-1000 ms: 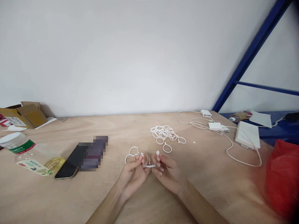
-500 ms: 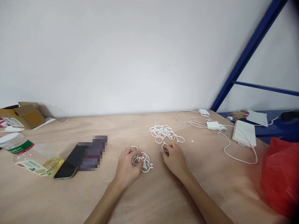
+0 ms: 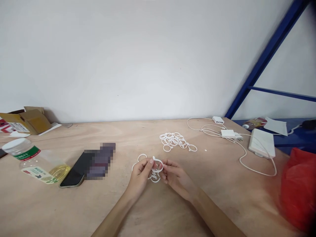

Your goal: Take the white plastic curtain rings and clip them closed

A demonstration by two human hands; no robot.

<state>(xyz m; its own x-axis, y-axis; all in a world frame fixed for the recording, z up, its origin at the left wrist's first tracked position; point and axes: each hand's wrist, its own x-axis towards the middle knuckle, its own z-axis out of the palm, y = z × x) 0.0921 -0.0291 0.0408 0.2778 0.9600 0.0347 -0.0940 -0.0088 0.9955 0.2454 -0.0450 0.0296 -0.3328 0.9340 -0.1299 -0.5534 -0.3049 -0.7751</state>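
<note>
A white plastic curtain ring [image 3: 162, 166] with a small tab is held up between my two hands. My left hand [image 3: 141, 176] pinches it near the tab with thumb and forefinger. On the ring's opposite side, the fingertips of my right hand [image 3: 176, 177] grip the edge. Just below and behind the left fingers lies a small pile of similar white rings [image 3: 155, 180], partly hidden by that hand. Farther back, a larger heap of white rings [image 3: 174, 140] spreads on the wooden table [image 3: 148, 214].
Left stand a clear jar [image 3: 29, 161], a phone [image 3: 74, 171] beside a blurred-out patch, and an open carton [image 3: 34, 121]. White cables with a charger [image 3: 227, 133], a white box [image 3: 261, 143] and a red bag [image 3: 298, 187] are at right.
My right hand has moved left from beside the far heap, carrying one ring to my left hand. The left hand has lifted from the near pile and now grips this ring too.
</note>
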